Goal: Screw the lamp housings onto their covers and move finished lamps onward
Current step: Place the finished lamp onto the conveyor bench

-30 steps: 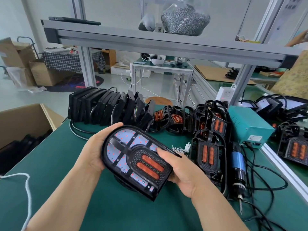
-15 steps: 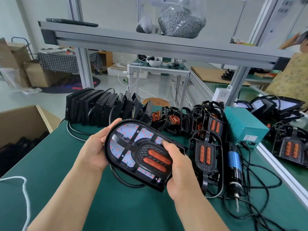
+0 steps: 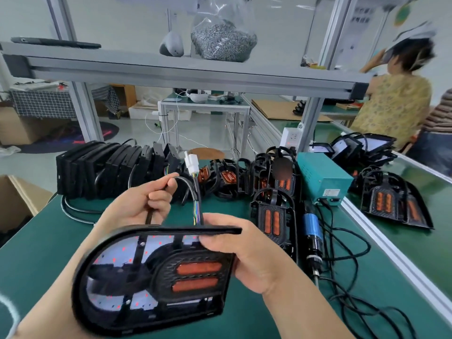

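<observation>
Head view: the right hand (image 3: pixel 247 250) grips the square end of a black lamp (image 3: pixel 151 277), with its thumb on the front near the top edge and its fingers curled behind. The lamp is held up off the green table (image 3: pixel 36 253), close to the camera. Its face is toward the viewer, with the straight edge uppermost and the rounded end to the left. Two orange strips sit in the face beside the right hand.

The left hand (image 3: pixel 132 209) is behind the lamp's top edge, its fingers curled round a black cable (image 3: pixel 187 183) that arches to the right. A white plug (image 3: pixel 190 165) stands just above the arch. Thin coloured wires (image 3: pixel 197 211) run down behind the lamp's top edge, between the two hands.

Just right of the right hand, a pile of black covers (image 3: pixel 272 218) with orange strips lies on the table. Beside them lies an electric screwdriver (image 3: pixel 311 230) with a blue band, its tip toward the camera and cords looping around it. A teal box (image 3: pixel 320 177) sits behind the screwdriver.

At the back left, a row of black housings (image 3: pixel 97 170) stands on edge. A cardboard box (image 3: pixel 17 199) is at the far left, beside the table. An overhead shelf (image 3: pixel 171 72) carries a clear bag of screws (image 3: pixel 222 42). At the far right a blurred person (image 3: pixel 396 106) in a yellow patterned top stands at a neighbouring table.
</observation>
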A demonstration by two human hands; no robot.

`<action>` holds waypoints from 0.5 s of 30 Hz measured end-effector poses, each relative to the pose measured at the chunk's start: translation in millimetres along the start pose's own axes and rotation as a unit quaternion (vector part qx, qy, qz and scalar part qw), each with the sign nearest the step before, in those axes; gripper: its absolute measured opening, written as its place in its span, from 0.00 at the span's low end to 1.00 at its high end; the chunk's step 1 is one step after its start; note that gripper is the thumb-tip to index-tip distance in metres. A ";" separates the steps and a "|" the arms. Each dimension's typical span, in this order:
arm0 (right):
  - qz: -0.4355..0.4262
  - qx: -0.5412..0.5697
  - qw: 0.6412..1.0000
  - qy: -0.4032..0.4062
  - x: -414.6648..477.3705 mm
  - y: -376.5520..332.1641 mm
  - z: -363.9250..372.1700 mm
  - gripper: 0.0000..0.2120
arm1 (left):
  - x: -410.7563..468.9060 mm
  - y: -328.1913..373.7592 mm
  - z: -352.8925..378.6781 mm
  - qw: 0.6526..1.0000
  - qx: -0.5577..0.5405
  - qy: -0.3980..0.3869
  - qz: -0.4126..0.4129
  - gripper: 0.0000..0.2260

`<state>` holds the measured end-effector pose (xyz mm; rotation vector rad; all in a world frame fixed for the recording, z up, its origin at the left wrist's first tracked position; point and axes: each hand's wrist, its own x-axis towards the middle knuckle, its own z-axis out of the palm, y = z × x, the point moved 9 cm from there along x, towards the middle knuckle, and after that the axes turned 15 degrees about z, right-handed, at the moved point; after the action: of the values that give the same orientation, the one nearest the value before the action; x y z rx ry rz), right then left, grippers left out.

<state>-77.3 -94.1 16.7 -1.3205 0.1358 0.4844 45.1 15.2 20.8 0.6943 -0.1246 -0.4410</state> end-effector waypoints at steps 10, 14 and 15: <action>-0.098 0.290 0.941 0.143 -38.8 -15.2 -97.2 0.11 | 1.1 -55.8 55.1 0.991 0.100 -0.081 0.038 0.36; -0.126 0.348 0.903 0.217 -58.8 -9.1 -135.2 0.11 | -8.8 -91.5 95.0 0.984 0.072 -0.154 0.048 0.40; -0.136 0.360 0.892 0.235 -63.7 -8.0 -143.7 0.11 | -12.7 -100.1 105.9 0.979 0.082 -0.174 0.064 0.39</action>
<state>-105.7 -248.8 10.4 -0.6759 0.4781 -0.1436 -28.5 -110.0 37.9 0.7608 -0.5386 -0.4282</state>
